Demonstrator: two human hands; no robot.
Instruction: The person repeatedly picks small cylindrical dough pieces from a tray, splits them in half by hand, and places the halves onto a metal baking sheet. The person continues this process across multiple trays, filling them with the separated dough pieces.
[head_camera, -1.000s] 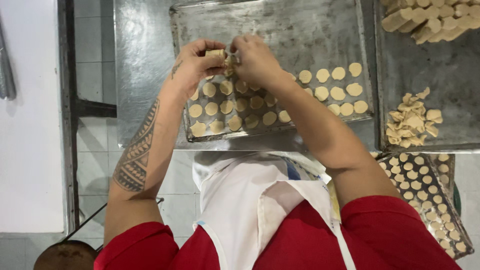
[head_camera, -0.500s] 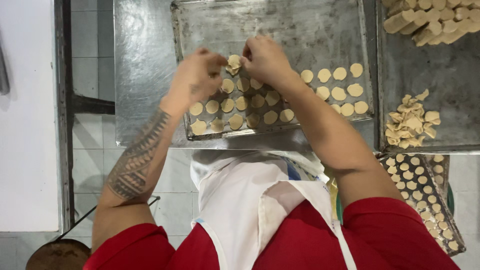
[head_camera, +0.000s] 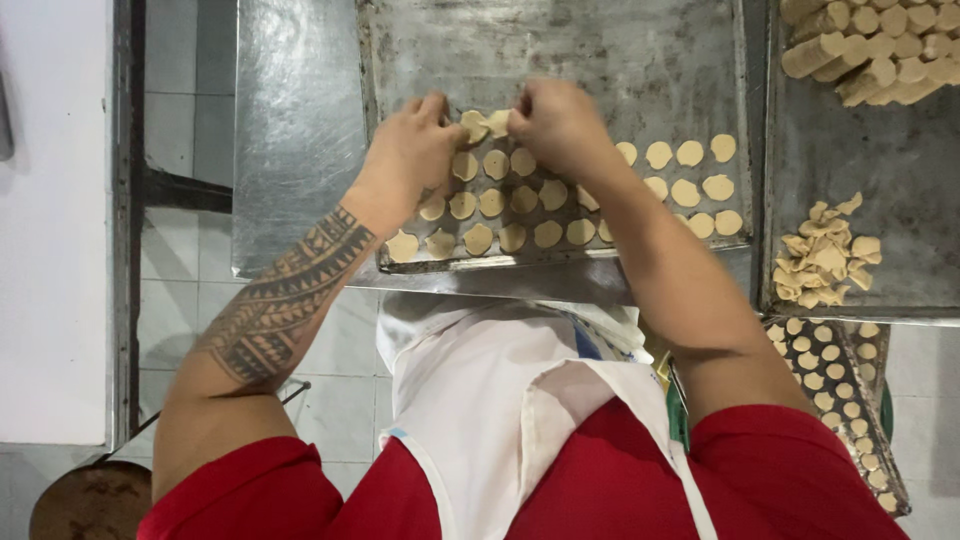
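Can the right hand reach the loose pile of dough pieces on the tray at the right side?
Probably yes. The right hand is busy with a dough disc together with the left hand, but nothing stands between it and the pile of dough pieces.

Your baking tray lies on the worktop, dough rounds in rows along its near edge. To its right a second tray carries dough scraps, with dough logs behind them.
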